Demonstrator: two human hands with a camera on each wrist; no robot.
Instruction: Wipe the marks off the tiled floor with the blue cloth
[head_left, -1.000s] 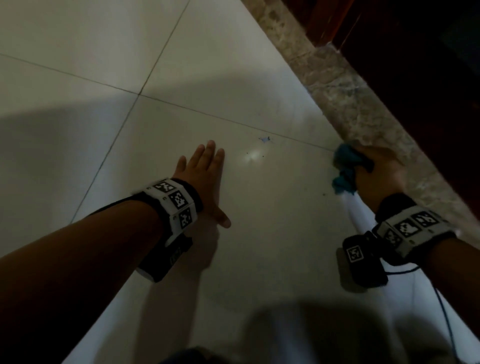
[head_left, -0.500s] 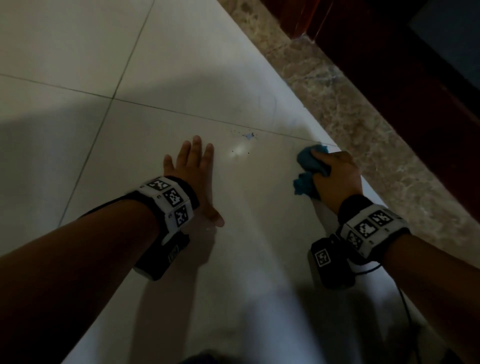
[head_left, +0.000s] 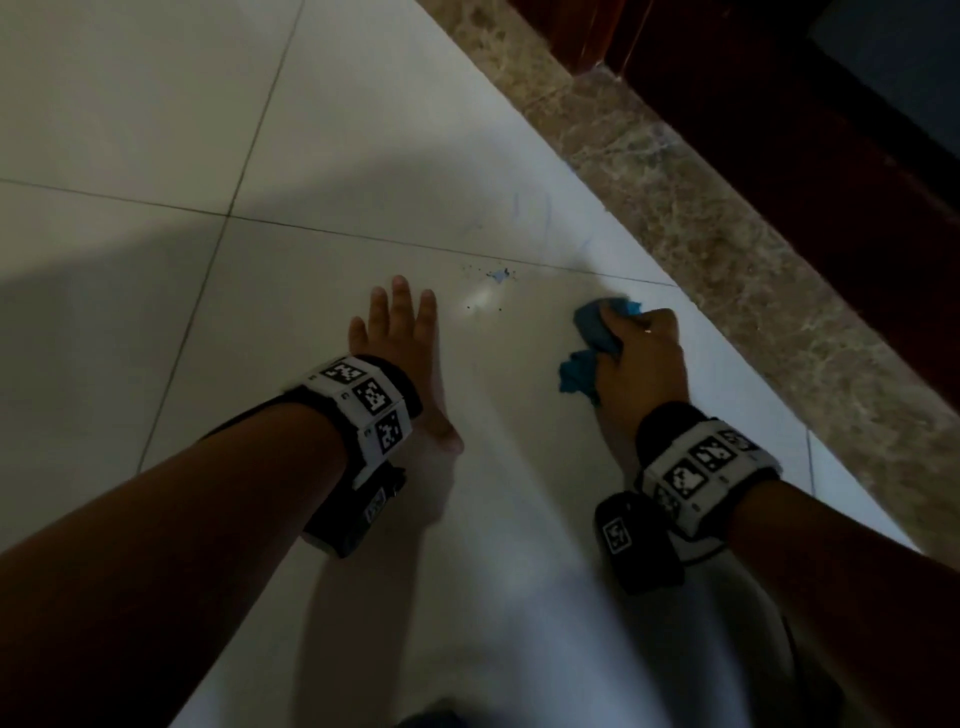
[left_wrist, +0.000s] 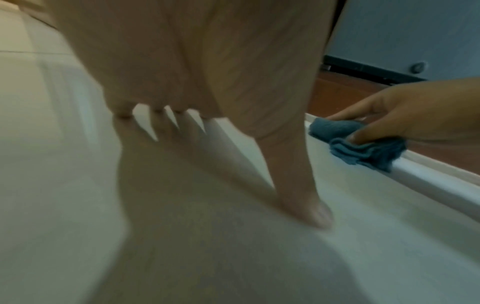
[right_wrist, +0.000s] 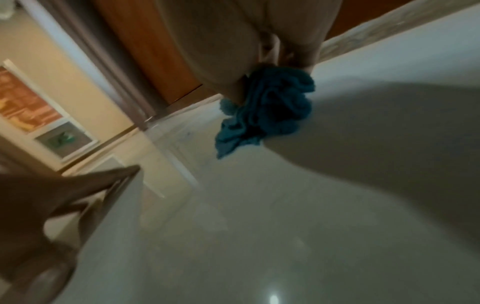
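My right hand (head_left: 641, 358) grips a crumpled blue cloth (head_left: 589, 345) and presses it on the pale tiled floor (head_left: 363, 130), close to the floor's right edge. The cloth (right_wrist: 270, 107) bunches below my palm in the right wrist view, and the cloth (left_wrist: 361, 142) shows at the right in the left wrist view. My left hand (head_left: 400, 343) lies flat on the tile with fingers straight. A small blue mark with dark specks (head_left: 498, 274) sits on the tile between and just beyond both hands. Faint blue pen lines (head_left: 545, 210) show farther out.
A brown marble strip (head_left: 727, 249) borders the tiles on the right, with a dark wooden frame (head_left: 810, 156) beyond it. Grout lines (head_left: 223, 213) cross the floor to the left. My shadow darkens the near tiles.
My right hand has drawn the cloth leftward and nearer, away from the marble strip. The left hand has stayed flat on the tile. The head view has shifted, showing more of the far tile.
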